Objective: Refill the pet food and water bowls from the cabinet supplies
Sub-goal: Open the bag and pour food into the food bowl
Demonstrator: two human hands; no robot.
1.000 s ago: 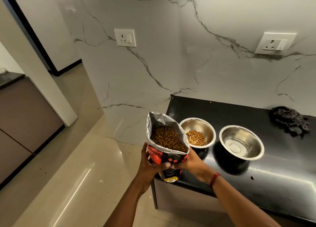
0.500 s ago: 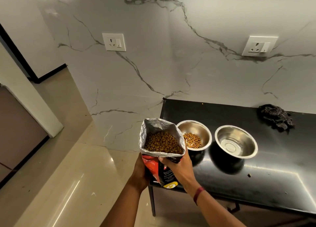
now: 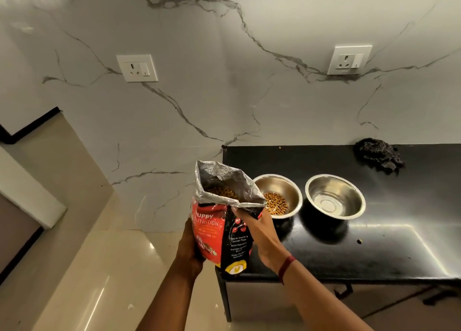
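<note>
The left hand (image 3: 188,249), fingers hidden, cupped and the right hand (image 3: 259,233) pinched the open red-and-black foil-lined bag (image 3: 214,233) reading "PUPPY NUTRITION", smaller print illegible, just left of the round steel bowl (image 3: 287,187) on the black table (image 3: 374,246).

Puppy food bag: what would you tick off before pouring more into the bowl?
1. The puppy food bag is open, kibble visible inside: ok.
2. The left hand grips its lower side, the right hand pinches it just under the rim: ok.
3. Bag tipped toward the food bowl: not ok, it is held upright beside it.
4. Food bowl has room: ok, small pile only.
5. The water bowl is filled: cannot tell.
</note>
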